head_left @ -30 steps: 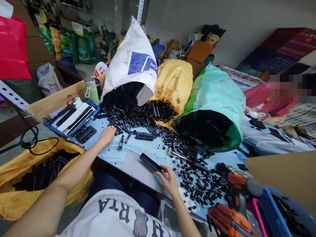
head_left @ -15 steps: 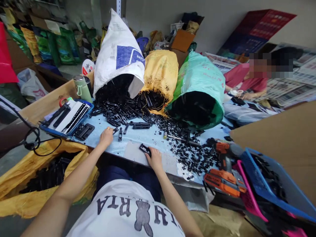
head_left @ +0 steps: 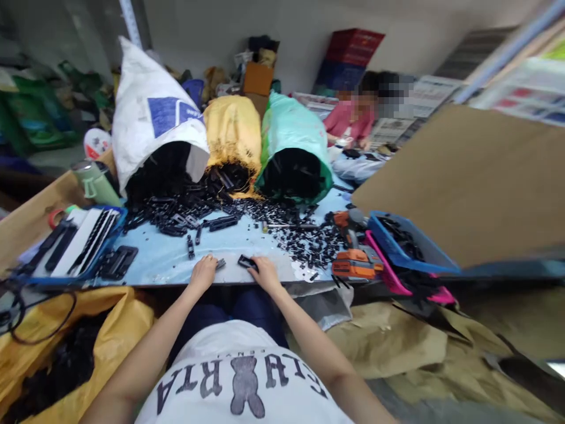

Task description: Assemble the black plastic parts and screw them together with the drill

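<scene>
My left hand (head_left: 204, 272) is closed on a small dark part (head_left: 220, 264) whose kind I cannot make out. Just to its right, my right hand (head_left: 266, 273) grips a black slotted plastic piece (head_left: 247, 262) over a pale board (head_left: 276, 265) at the table's front edge. The two held pieces are close together but apart. Beyond my left hand, a short black part (head_left: 190, 247) stands on the blue table top, beside several long black pieces (head_left: 222, 223).
White (head_left: 154, 112), yellow (head_left: 233, 126) and green (head_left: 295, 132) sacks spill black parts and screws. An orange cordless drill (head_left: 355, 262) lies right, beside a blue basket (head_left: 410, 247). A blue tray (head_left: 92, 268) is left. Another person (head_left: 351, 121) sits behind.
My left hand has moved right with its small part, close to my right hand. My right hand still holds the black piece. The camera view has turned right.
</scene>
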A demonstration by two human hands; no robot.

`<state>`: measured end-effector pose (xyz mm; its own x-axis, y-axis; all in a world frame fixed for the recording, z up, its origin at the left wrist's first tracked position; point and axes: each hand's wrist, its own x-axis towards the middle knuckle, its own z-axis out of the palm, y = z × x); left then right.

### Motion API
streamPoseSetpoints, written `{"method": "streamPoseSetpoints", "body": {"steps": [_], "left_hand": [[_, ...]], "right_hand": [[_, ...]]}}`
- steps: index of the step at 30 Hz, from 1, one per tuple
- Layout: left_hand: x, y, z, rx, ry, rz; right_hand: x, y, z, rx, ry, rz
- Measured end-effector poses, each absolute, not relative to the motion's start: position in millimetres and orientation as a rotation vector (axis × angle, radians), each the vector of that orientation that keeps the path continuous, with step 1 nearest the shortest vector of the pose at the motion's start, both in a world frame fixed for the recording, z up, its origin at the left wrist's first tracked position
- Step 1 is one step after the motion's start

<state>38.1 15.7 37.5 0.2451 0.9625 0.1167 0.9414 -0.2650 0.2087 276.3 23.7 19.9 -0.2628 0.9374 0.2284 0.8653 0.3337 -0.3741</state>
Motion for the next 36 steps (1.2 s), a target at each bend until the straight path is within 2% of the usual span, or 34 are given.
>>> {"method": "streamPoseSetpoints", "body": {"steps": [9,16,26,36], "left_hand": [[22,15,-1,2.530,1.821,0.724],[27,13,-4,2.524,1.940,0.575],[29,22,-15,2.600,1.838,0.783],[34,13,1,2.477,1.918,0.616]], "right_hand": [[274,14,4,-1.599,-2.105,0.041],[275,15,3,-1.625,-2.070,-0.001],[278,17,-1,-1.654,-2.082,-0.069],[275,15,2,-1.617,-2.050,0.071]]}}
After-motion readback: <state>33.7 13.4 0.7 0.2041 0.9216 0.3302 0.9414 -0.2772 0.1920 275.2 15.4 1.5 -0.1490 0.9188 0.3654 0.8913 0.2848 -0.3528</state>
